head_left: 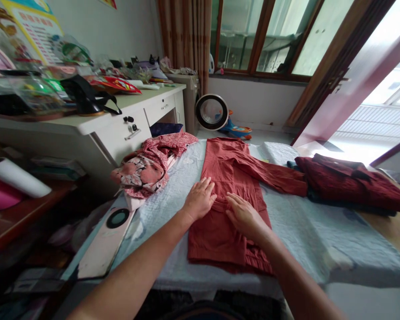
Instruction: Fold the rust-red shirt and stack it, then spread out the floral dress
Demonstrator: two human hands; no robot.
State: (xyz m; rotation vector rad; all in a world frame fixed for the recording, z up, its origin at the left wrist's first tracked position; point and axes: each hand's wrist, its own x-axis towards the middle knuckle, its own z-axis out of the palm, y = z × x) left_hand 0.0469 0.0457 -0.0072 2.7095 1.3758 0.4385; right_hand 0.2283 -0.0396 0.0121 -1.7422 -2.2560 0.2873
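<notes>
A rust-red long-sleeved top (227, 164) lies spread on the pale blue cloth (296, 235), partly folded over itself. One sleeve reaches right toward a stack of clothes, and a gathered edge shows at the near right corner. My left hand (201, 198) rests flat on the top, fingers stretched out, left of its curved neckline. Just right of that neckline, my right hand (245, 213) presses on the fabric with its fingers extended. Neither hand grips the cloth. The fabric beneath both palms is hidden.
Left of the top lies a bunched pink floral cloth (146, 169), beside a pale board (103, 246) with a dark round opening. Folded dark red clothes (350, 182) are stacked at right. A white desk (130, 109) holding clutter stands at left; an open round washer door (212, 112) is behind.
</notes>
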